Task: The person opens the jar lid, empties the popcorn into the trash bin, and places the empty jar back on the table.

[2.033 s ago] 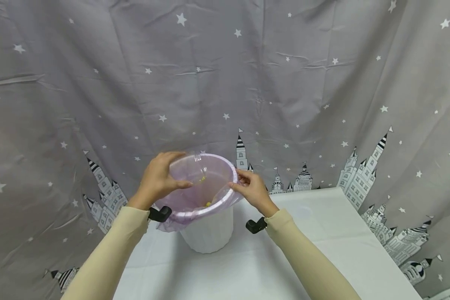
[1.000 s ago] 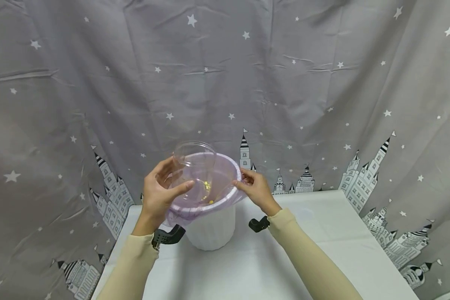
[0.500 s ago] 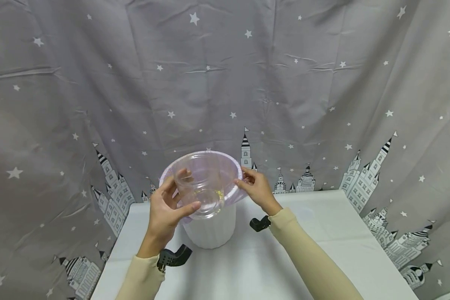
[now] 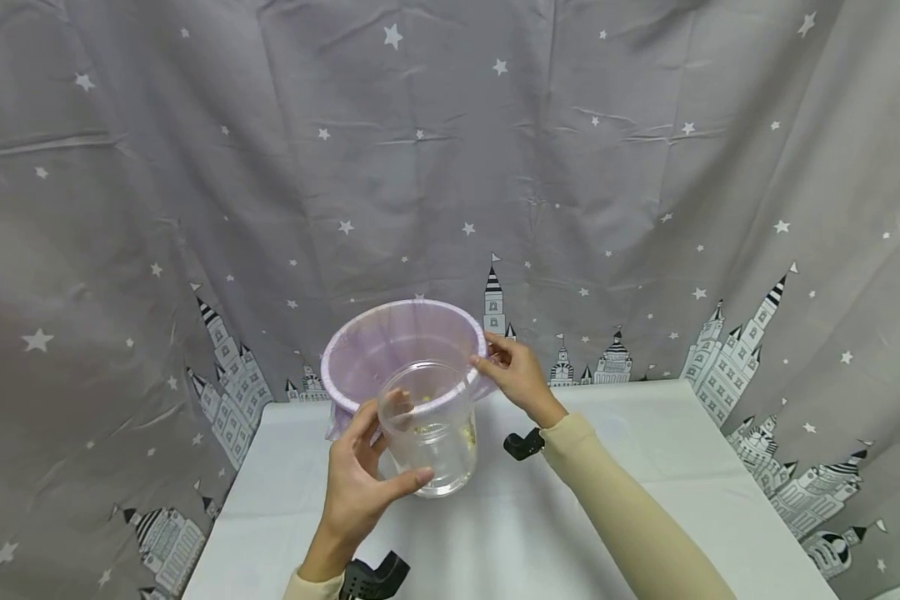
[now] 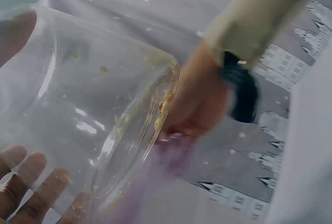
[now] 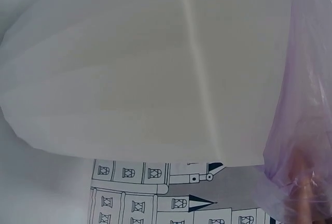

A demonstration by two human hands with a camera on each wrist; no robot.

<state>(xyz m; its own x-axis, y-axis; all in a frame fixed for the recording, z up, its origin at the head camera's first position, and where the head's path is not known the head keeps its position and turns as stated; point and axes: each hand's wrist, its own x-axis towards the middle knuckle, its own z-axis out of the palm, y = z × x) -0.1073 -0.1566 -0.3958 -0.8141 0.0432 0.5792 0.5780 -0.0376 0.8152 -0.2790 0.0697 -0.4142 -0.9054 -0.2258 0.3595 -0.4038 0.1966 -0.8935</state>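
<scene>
My left hand grips a clear plastic jar from its left side, thumb and fingers spread around the wall. The jar stands nearly upright in the air, in front of the white trash bin in the head view. Yellow crumbs cling near its base in the left wrist view. A thin purple bag lines the bin and folds over its rim. At the right of that rim, my right hand pinches the bag and edge between thumb and fingers. The white bin wall fills the right wrist view.
The bin stands on a table with a white cloth, close to its back edge. Behind and beside the table hangs a grey curtain printed with stars and castles. Black straps with small devices sit on both wrists.
My left hand has drawn the jar up out of the bin and towards me, to the right and lower in view, turning it upright. The right hand has stayed on the rim.
</scene>
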